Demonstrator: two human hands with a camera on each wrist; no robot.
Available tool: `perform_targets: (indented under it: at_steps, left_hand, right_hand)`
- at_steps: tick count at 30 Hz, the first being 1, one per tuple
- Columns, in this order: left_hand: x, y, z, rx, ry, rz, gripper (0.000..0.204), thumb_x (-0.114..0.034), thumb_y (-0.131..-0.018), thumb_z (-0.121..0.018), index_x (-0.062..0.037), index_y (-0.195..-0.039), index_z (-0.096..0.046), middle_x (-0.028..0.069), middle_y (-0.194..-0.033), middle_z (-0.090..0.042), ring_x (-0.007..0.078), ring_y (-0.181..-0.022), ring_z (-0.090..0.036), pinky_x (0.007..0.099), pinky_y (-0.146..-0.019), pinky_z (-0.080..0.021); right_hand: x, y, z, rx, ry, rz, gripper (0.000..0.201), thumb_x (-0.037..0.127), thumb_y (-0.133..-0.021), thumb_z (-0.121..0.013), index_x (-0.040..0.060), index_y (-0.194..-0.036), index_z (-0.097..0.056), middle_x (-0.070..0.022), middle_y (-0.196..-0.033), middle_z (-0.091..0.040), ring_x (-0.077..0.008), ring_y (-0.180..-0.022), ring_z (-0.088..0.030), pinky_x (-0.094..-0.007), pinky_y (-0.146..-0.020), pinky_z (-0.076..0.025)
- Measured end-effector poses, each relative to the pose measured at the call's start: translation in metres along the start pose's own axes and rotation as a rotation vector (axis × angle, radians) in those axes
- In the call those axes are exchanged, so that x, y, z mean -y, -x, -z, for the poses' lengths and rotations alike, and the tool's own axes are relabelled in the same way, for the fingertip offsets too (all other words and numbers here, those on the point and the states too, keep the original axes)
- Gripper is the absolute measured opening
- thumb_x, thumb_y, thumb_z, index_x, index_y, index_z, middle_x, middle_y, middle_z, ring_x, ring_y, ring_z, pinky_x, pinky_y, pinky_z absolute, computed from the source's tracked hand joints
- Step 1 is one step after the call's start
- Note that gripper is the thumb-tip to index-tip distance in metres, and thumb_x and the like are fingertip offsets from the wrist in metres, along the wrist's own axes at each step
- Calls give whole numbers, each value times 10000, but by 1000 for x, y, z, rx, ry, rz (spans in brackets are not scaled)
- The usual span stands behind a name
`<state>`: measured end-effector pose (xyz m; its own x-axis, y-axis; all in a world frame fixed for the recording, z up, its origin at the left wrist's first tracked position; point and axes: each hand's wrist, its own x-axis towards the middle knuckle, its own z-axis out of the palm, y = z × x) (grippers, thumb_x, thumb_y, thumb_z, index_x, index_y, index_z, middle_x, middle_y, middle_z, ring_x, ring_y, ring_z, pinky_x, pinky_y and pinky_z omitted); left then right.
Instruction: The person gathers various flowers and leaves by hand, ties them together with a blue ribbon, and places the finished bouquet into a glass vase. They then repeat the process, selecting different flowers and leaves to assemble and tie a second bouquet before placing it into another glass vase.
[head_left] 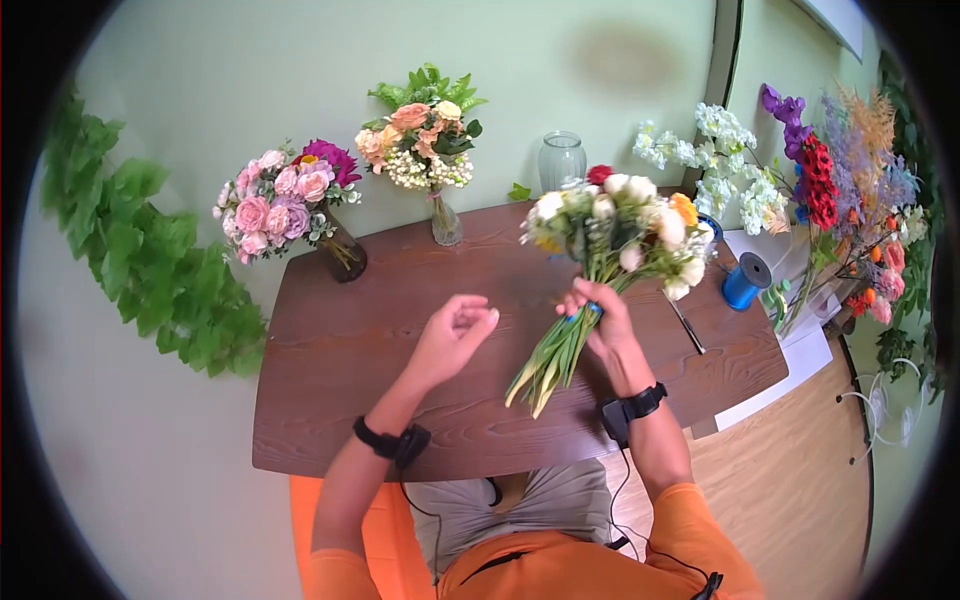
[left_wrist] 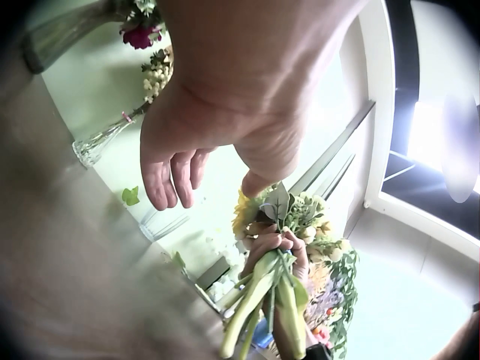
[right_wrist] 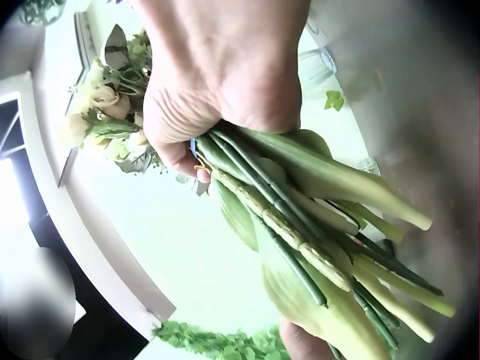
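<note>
My right hand (head_left: 603,318) grips the stems of a flower bouquet (head_left: 625,225) above the brown table, its fingers curled round them. The blooms are white and cream with a yellow and a red one, and they lean away from me. A blue band (right_wrist: 194,148) circles the stems at the grip. Below the hand, green and pale stem ends (head_left: 548,362) fan out toward me. To the left of the bouquet, my left hand (head_left: 458,335) is raised over the table, holding nothing, its fingers loosely bent.
On the brown table (head_left: 340,380) stand a dark vase (head_left: 345,256) of pink flowers, a clear vase (head_left: 446,224) of peach flowers and an unfilled glass vase (head_left: 562,160). A blue ribbon spool (head_left: 745,281) and a slim dark tool (head_left: 686,324) lie right. Loose flowers (head_left: 820,190) crowd beyond.
</note>
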<state>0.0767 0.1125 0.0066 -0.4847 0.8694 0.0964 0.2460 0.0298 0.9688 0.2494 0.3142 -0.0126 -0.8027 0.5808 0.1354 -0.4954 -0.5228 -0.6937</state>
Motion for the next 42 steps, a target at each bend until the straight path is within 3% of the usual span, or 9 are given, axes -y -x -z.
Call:
perform_targets:
  at_steps: [2,5,13,18,25,29,33,38,42]
  left_hand:
    - [0,-40,-9,-47,-58,-39,388,-218,-972,-723,16,-1255,-597,115,-1115,-696,143,-1047,-652,298,-913,-533]
    - [3,-113,-32,-123,-161,-127,485,-238,-927,-774,20,-1284,-571,136,-1145,-679,160,-1082,-635,313,-908,-538]
    - [-4,-302,-88,-479,-546,-249,1321,-501,-672,-933,62,-1548,-122,318,-1489,-390,386,-1316,-512,446,-1078,-463]
    - [-14,-359,-101,-411,-364,-172,1454,-537,-589,-966,94,-1554,-79,325,-1504,-384,391,-1369,-468,433,-1130,-420]
    - [-10,-384,-105,-390,-334,-260,1208,-537,-632,-943,107,-1465,-352,247,-1360,-574,318,-1255,-584,401,-1061,-479]
    - [-14,-390,-98,-351,-340,-237,1054,-522,-664,-929,114,-1376,-483,229,-1286,-629,295,-1193,-625,389,-1025,-500]
    - [-16,-365,-96,-388,-380,-309,909,-486,-695,-923,96,-1295,-568,193,-1224,-669,256,-1129,-651,380,-988,-516]
    - [-21,-295,-78,-385,-315,-356,860,-490,-679,-927,81,-1240,-613,181,-1159,-696,249,-1072,-666,368,-948,-527]
    - [-28,-225,-53,-343,-269,-287,748,-387,-703,-943,75,-1202,-632,148,-1140,-711,184,-1046,-663,337,-932,-530]
  right_hand:
    - [9,-10,15,6,-161,62,179,149,-939,-652,34,-1062,-591,-24,-743,-547,-177,-714,-593,-426,-835,-538]
    - [11,-15,28,-24,-292,84,277,138,-934,-653,43,-1176,-558,-22,-760,-539,-183,-723,-587,-432,-830,-533]
    - [-6,-18,46,-28,-324,-38,343,68,-919,-654,-3,-1232,-532,-60,-799,-605,-216,-766,-644,-461,-874,-548]
    - [-9,-18,46,30,-293,-25,419,61,-870,-628,-10,-1263,-502,-80,-831,-590,-223,-758,-632,-451,-879,-541]
    - [12,-11,50,265,-150,27,164,101,-816,-657,-33,-901,-613,-87,-740,-573,-201,-710,-605,-389,-813,-540]
    - [8,-10,58,506,-185,-89,231,85,-820,-695,-41,-999,-623,-104,-791,-608,-209,-750,-633,-394,-814,-544]
    - [12,7,54,444,-114,-87,523,46,-790,-797,-3,-1266,-586,-145,-939,-680,-264,-881,-684,-432,-833,-555]
    - [-18,3,90,596,-235,-246,471,90,-790,-775,-28,-1212,-602,-175,-937,-686,-300,-827,-684,-562,-909,-543]
    - [11,1,66,684,-179,-256,398,223,-801,-729,-52,-1073,-637,-140,-860,-654,-277,-826,-660,-473,-911,-560]
